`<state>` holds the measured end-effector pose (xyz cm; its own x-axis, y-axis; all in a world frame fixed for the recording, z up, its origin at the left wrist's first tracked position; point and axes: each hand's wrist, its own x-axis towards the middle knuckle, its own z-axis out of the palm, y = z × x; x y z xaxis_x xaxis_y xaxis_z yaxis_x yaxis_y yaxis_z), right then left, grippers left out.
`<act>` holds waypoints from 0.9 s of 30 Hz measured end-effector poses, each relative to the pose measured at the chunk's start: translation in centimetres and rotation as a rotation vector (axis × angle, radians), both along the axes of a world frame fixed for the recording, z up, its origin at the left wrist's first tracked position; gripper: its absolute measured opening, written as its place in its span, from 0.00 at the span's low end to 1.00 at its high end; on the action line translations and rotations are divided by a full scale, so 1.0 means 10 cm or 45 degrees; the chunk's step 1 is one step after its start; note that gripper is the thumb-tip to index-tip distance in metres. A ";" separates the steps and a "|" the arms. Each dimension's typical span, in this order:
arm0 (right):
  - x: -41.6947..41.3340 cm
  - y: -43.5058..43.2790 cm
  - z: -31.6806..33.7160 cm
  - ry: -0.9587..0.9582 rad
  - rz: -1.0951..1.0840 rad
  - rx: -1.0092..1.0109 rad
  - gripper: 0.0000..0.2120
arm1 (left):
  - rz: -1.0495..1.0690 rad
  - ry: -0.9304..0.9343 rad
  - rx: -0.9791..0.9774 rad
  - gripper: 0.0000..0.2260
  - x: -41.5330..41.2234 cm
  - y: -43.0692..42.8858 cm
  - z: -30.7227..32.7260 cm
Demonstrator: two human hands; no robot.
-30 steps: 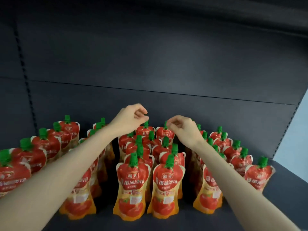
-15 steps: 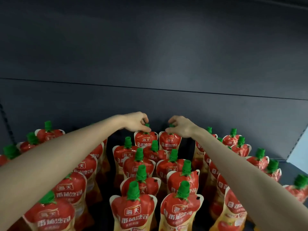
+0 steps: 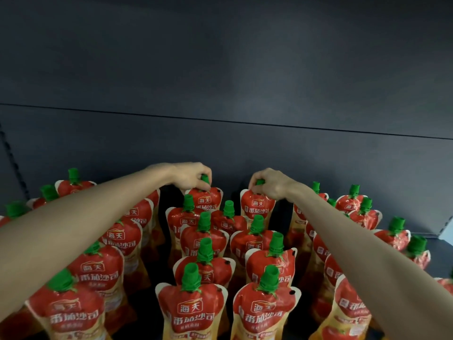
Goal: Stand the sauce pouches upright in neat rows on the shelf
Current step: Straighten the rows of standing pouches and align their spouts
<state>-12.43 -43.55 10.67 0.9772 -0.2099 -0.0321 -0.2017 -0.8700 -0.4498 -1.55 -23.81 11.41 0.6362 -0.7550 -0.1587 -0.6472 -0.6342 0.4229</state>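
Two rear sauce pouches stand upright against the shelf's (image 3: 438,241) back panel (image 3: 220,143), each held by its green cap: the left hand (image 3: 190,176) pinches the left rear pouch (image 3: 208,201), the right hand (image 3: 269,185) the right rear pouch (image 3: 257,207). About ten pouches fill the two middle rows. Others flank them, uncountable behind the forearms and frame edges.

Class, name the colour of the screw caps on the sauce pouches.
Green; the caps top red pouches, clearest in the head view.
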 end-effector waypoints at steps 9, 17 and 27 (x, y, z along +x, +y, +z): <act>0.00 0.01 -0.03 -0.034 0.003 0.057 0.05 | 0.038 0.066 -0.052 0.03 0.01 0.07 -0.02; 0.02 0.04 -0.03 -0.044 0.021 0.061 0.05 | 0.040 0.062 -0.030 0.02 0.01 0.07 0.00; 0.02 0.06 -0.02 -0.032 0.009 0.078 0.04 | 0.043 0.054 -0.013 0.03 -0.02 0.07 0.02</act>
